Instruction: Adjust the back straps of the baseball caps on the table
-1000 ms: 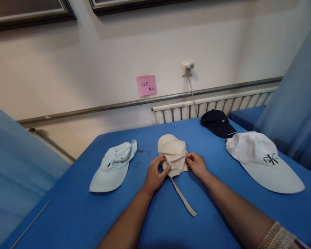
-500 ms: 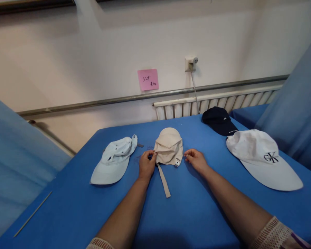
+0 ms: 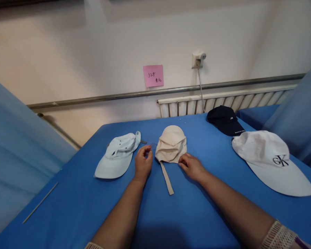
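Note:
A beige baseball cap (image 3: pixel 171 143) lies in the middle of the blue-covered table, its back edge toward me. From its left rear corner a long loose strap (image 3: pixel 167 178) trails down over the cloth. My right hand (image 3: pixel 192 166) pinches the cap's right rear corner between thumb and fingers, covering the fittings there. Just left of the cap, my left hand (image 3: pixel 144 160) is apart from it, fingers loosely curled with a gap to the thumb and nothing held. A pale mint cap (image 3: pixel 116 155) with a small dark logo rests beyond my left hand.
To the right sit a large white cap (image 3: pixel 269 155) with black letters and a navy cap (image 3: pixel 224 119) touching it. A thin stick (image 3: pixel 40 203) lies at the table's left. Blue curtains (image 3: pixel 12 155) flank the table; a radiator (image 3: pixel 189 106) and metal rail (image 3: pixel 129 94) run behind.
My left hand has let go of the beige cap's left edge and drawn off leftward. My right hand has come in to the cap's right rear corner. The view has shifted slightly.

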Demonstrator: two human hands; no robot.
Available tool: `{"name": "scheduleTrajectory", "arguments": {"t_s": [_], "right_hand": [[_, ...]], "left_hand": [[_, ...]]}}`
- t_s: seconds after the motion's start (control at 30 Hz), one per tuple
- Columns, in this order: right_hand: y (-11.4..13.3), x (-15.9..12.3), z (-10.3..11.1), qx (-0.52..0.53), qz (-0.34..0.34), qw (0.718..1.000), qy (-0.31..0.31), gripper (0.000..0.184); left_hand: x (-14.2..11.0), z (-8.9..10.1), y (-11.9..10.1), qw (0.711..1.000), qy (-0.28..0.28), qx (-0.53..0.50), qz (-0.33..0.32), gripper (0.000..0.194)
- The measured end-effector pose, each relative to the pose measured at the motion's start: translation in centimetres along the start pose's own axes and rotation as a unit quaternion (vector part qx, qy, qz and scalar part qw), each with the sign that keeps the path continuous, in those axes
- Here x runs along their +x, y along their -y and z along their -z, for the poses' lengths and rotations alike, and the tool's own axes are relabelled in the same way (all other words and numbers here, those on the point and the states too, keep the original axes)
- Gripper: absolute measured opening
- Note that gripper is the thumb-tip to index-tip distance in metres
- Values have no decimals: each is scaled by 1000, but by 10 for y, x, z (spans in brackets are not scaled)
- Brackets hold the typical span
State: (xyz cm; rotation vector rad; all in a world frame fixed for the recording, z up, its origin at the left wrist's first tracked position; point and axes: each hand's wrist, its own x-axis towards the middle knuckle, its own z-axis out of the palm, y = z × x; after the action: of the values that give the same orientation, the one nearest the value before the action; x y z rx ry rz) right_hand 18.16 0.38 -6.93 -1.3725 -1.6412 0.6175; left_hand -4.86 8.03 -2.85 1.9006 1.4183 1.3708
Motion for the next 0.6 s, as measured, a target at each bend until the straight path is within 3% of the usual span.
{"name": "scheduleTrajectory", "arguments": {"t_s": [0.1,0.27,0.43,0.6], "right_hand": [[-9,4,-2,69,-60,995,-33,11],[-14,10,2,230,-168,956,-70,29],[-3,9,9,294,-181,936,-64,37],[11,1,7,409,-175,895,-27,35]], "left_hand": [[2,-1,6,1000,2,-17,24,20],[-4,-6,-2,999,39,-23,3,15],[-21,-16,-27,988,111,5,-103,13],[-42,-27,-50,953,190,47,-230,25]]}}
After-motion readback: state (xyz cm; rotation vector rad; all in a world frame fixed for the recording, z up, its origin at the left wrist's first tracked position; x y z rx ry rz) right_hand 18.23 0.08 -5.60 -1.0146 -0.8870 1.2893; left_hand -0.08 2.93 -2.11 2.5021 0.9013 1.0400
